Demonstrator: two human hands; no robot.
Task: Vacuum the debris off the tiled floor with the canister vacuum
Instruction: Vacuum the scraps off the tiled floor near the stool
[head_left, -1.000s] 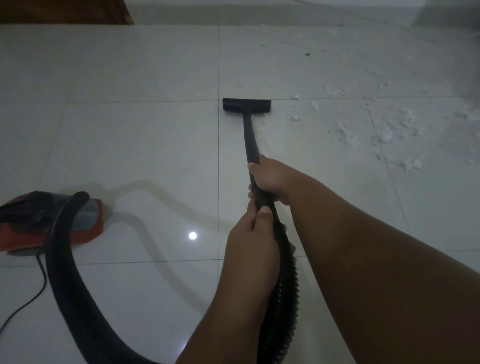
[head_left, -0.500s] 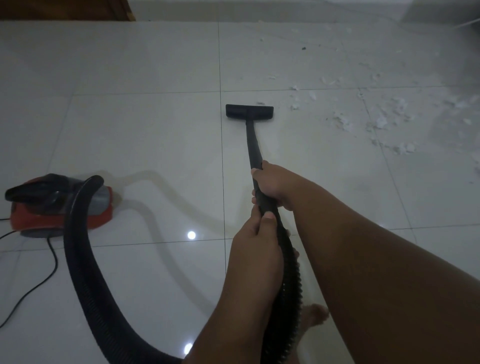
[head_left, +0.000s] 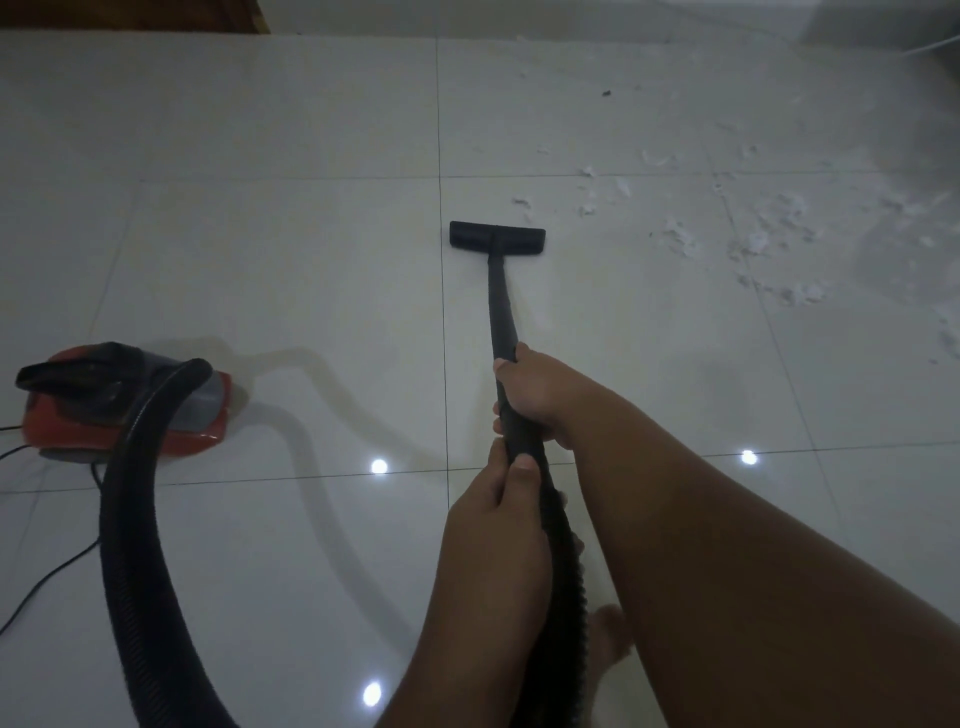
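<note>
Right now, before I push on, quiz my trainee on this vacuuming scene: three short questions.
1. True or false: the nozzle rests on the thickest white debris.
2. The red canister sits on which side of the wand? A) left B) right C) beyond the nozzle.
3. Which hand grips the wand nearer the nozzle?
Key: 1 false, debris lies to its right; 2 A; 3 right hand; left hand grips lower.
</note>
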